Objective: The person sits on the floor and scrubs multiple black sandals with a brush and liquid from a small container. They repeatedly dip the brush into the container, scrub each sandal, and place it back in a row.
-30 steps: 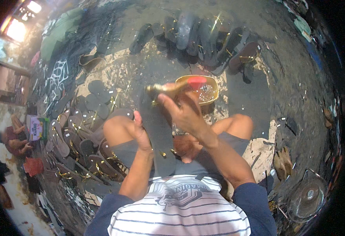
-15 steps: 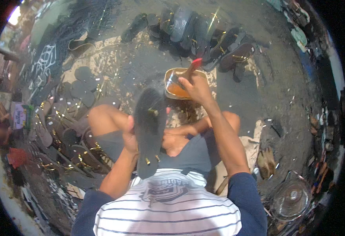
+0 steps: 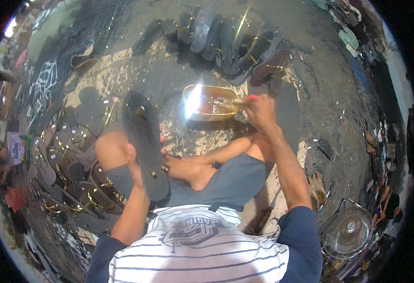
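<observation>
My left hand (image 3: 135, 165) grips a dark sandal sole (image 3: 146, 137) by its edges, thumb on one side and fingertips on the other. The sole is held lengthwise over my left knee, with small shiny bits on its face. My right hand (image 3: 262, 114) is closed around a brush (image 3: 237, 101) with a red handle end. The brush dips over the right rim of a cream tub (image 3: 211, 118) that holds amber liquid, and its bristle end is partly lost in the glare and liquid.
Finished-looking dark sandals (image 3: 202, 35) stand in an arc beyond the tub. A pile of sandals with gold-coloured trim (image 3: 82, 181) lies to my left. A round wire-guarded object (image 3: 348, 231) lies at the right, near a brown glove-like item (image 3: 318, 188).
My right hand has lowered the brush to the tub's right side, tilting it over the liquid. The sole in my left hand has shifted left in the view and tilted.
</observation>
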The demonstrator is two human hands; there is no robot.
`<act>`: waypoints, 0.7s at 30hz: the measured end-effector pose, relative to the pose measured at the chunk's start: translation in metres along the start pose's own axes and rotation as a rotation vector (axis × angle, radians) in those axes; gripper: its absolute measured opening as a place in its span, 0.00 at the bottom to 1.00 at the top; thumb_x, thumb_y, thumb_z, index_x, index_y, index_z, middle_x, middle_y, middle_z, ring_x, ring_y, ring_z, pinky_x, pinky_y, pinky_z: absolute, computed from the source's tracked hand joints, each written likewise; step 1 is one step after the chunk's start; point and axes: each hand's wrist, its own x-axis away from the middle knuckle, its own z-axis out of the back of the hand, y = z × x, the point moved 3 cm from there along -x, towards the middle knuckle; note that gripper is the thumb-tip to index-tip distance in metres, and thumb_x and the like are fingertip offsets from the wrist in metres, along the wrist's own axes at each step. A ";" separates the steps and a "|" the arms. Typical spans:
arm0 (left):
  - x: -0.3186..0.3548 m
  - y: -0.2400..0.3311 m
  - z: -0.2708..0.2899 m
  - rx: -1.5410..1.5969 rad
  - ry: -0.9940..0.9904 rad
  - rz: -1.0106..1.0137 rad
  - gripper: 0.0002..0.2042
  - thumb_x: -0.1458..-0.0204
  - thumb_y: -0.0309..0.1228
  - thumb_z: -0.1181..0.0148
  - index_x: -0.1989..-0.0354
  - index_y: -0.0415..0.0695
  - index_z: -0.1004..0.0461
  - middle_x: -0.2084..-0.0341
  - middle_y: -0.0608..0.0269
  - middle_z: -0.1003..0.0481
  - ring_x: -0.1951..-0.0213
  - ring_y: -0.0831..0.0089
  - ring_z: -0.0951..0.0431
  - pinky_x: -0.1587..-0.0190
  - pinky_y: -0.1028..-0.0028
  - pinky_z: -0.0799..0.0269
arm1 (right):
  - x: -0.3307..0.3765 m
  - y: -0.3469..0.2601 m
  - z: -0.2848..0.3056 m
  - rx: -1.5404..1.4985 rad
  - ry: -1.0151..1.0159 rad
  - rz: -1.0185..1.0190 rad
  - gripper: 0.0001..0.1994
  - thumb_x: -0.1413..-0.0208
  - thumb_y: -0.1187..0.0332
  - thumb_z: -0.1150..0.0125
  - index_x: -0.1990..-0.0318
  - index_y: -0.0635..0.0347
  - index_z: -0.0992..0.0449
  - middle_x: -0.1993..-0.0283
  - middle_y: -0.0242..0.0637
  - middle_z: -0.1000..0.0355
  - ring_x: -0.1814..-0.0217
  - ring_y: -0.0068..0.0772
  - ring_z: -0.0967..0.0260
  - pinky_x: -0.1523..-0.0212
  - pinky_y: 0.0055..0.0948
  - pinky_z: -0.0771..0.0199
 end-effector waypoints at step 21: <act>-0.107 0.023 -0.075 0.245 -0.471 0.016 0.32 0.36 0.54 0.52 0.36 0.38 0.37 0.45 0.44 0.28 0.48 0.61 0.22 0.50 0.60 0.19 | 0.015 -0.207 -0.026 -1.097 0.269 0.446 0.13 0.45 0.70 0.36 0.52 0.55 0.23 0.53 0.40 0.25 0.52 0.40 0.28 0.49 0.39 0.31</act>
